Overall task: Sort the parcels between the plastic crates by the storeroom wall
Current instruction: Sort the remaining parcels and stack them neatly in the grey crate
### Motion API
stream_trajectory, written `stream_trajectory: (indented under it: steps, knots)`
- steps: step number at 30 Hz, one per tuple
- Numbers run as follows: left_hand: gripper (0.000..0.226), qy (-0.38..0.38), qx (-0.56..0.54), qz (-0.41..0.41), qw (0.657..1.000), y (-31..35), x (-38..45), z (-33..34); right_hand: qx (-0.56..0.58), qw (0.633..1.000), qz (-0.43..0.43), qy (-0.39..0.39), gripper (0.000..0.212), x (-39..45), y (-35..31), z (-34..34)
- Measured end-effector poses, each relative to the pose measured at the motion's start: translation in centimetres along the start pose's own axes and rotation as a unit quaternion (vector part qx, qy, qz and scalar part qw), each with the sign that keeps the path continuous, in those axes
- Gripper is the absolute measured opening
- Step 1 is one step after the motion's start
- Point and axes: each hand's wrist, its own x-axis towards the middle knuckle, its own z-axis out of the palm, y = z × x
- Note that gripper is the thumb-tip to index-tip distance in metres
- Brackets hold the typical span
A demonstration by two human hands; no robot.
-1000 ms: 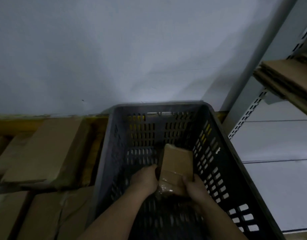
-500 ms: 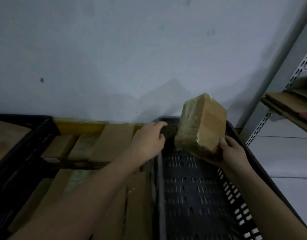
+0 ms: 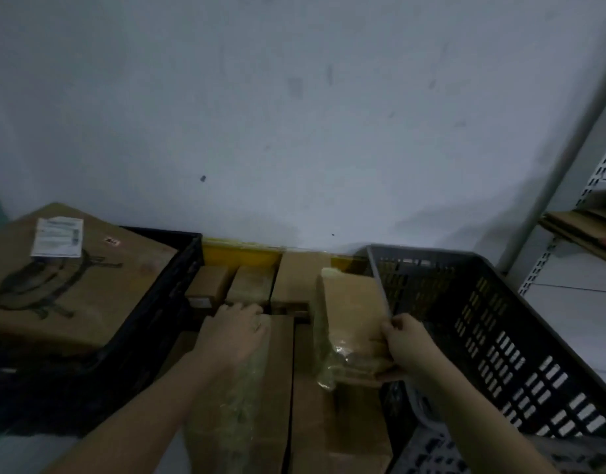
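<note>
My right hand [image 3: 405, 347] grips a brown plastic-wrapped parcel [image 3: 346, 313] by its near end, holding it over the row of parcels beside the grey crate [image 3: 499, 336]. My left hand [image 3: 233, 333] rests with curled fingers on the far end of a long wrapped parcel [image 3: 257, 388] in the middle crate. Several more brown parcels [image 3: 250, 285] lie against the wall behind it. The grey crate's visible part holds nothing.
A black crate [image 3: 178, 268] at the left holds a large cardboard box [image 3: 72, 285] with a white label. Metal shelving [image 3: 599, 186] with flat cardboard stands at the right. The white wall runs close behind the crates.
My right hand lifted the parcel out of the grey crate and carried it left, down onto the middle row. My left hand moved from the crate rim to the long parcel.
</note>
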Motion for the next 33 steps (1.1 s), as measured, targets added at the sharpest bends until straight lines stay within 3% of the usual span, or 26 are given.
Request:
stream_trajectory:
  steps: [5, 9, 13, 16, 19, 26, 33]
  knots:
    - [0.044, -0.034, -0.044, -0.040, 0.998, -1.1, -3.5, 2.7, -0.144, 0.990, -0.003, 0.009, 0.044, -0.5, 2.9, 4.0]
    - [0.043, -0.035, -0.044, -0.058, 0.997, -0.2, -5.3, 2.8, -0.277, 0.960, -0.032, -0.033, 0.063, -1.1, 3.7, 5.1]
    - [0.044, -0.026, -0.017, -0.078, 0.996, 0.6, -6.2, 1.0, -0.389, 0.915, -0.105, -0.003, 0.057, -1.9, 2.9, 4.1]
    - [0.044, 0.000, 0.002, -0.083, 0.997, 0.9, -6.9, -0.2, -0.359, 0.908, -0.216, 0.028, 0.049, -2.0, 0.8, 3.5]
    - [0.048, 0.027, 0.009, -0.084, 0.996, 1.0, -7.4, -1.2, -0.276, 0.909, -0.312, -0.015, 0.033, -2.5, -1.9, 4.1]
    - [0.051, 0.040, 0.022, -0.065, 0.997, -0.6, -6.1, -4.0, -0.228, 0.908, -0.329, -0.123, 0.035, -2.5, -7.0, 7.9]
    - [0.044, 0.044, 0.004, -0.043, 0.998, -7.5, -0.8, -4.5, -0.179, 0.925, -0.277, -0.187, 0.032, 1.2, -10.7, 16.5]
